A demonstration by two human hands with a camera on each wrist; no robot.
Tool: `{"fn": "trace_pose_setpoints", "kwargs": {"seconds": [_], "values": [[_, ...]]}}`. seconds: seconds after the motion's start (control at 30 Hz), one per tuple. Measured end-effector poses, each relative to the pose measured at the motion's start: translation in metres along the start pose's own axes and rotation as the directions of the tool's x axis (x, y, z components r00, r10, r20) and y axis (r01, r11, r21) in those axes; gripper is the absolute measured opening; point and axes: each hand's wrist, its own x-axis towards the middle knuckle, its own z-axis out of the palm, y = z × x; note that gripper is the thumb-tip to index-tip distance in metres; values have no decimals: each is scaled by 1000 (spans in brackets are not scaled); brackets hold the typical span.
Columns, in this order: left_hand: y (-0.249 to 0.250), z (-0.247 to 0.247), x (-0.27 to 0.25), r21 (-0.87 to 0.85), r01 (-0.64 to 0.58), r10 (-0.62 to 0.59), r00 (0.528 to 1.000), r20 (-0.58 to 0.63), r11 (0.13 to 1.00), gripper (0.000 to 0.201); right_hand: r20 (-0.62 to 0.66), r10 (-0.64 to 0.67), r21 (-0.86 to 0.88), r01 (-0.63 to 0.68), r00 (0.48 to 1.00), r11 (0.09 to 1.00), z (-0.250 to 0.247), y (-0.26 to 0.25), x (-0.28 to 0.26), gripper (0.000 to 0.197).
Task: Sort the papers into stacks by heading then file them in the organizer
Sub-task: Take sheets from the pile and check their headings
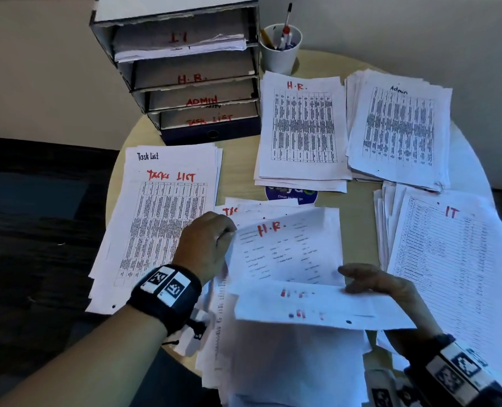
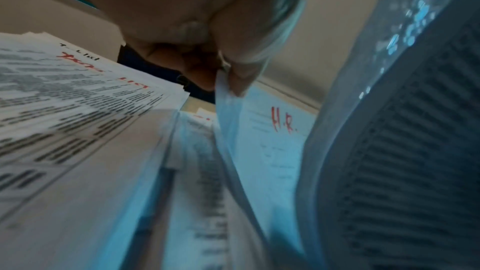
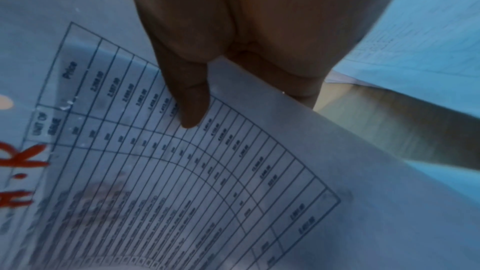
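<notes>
White H.R. sheet (image 1: 285,248) lifted over the unsorted pile (image 1: 273,362) at the surface's (image 1: 244,165) near edge, left hand (image 1: 207,245) pinching its left edge. Right hand (image 1: 382,284) clamps a second sheet (image 1: 317,309), thumb on top. Task List (image 1: 161,218), H.R. (image 1: 302,127), Admin (image 1: 399,127), IT (image 1: 455,259) stacks around; organizer (image 1: 185,69) behind.

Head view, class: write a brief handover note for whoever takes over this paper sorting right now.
Left hand pinches the left edge of a sheet headed H.R..
Right hand holds another H.R. sheet, thumb on top.
Sorted stacks: Task List, H.R. stack, Admin, IT.
Unsorted pile lies at the near edge.
Organizer: the I.T slot already holds papers.
Left: place both H.R. sheets, finish the pile, file the stacks.
</notes>
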Motion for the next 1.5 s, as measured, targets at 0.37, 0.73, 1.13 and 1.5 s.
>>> {"fn": "trace_pose_setpoints", "kwargs": {"seconds": [0.37, 0.73, 1.13, 1.5], "values": [[78, -34, -38, -569, -108, 47, 992, -121, 815, 11, -27, -167, -193, 159, 986, 968, 8, -11, 5, 5], [56, 17, -30, -704, 433, -297, 901, 317, 563, 34, -333, -96, -260, 6, 938, 966, 30, -16, 36, 22], [60, 7, 2, -738, 470, -383, 872, 305, 484, 16, -316, -34, -391, -97, 948, 915, 35, -20, 36, 20], [57, 19, -5, -515, 524, -324, 843, 431, 679, 24, -338, 46, -169, -109, 940, 980, 43, -37, 38, 31]]}}
